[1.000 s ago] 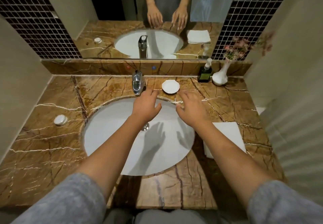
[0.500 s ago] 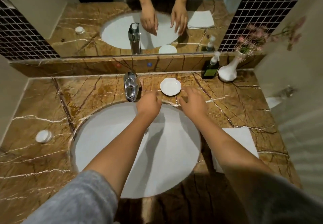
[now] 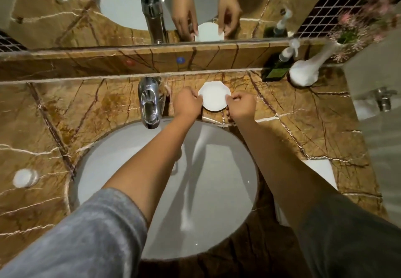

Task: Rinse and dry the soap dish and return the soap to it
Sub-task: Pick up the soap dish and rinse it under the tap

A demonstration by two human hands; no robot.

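Note:
A small white soap dish with a scalloped rim sits on the brown marble counter behind the basin, right of the tap. My left hand grips its left edge and my right hand pinches its right edge. The dish looks empty. A round white soap lies alone on the counter far to the left of the basin. A folded white towel lies on the counter to the right, partly hidden by my right arm.
The white oval basin fills the middle, with a chrome tap at its back edge. A dark pump bottle and a white flower vase stand at the back right. A mirror runs along the back wall.
Both hands moved forward from over the basin's back rim to the soap dish and closed on its two sides. The camera has tilted down and come closer.

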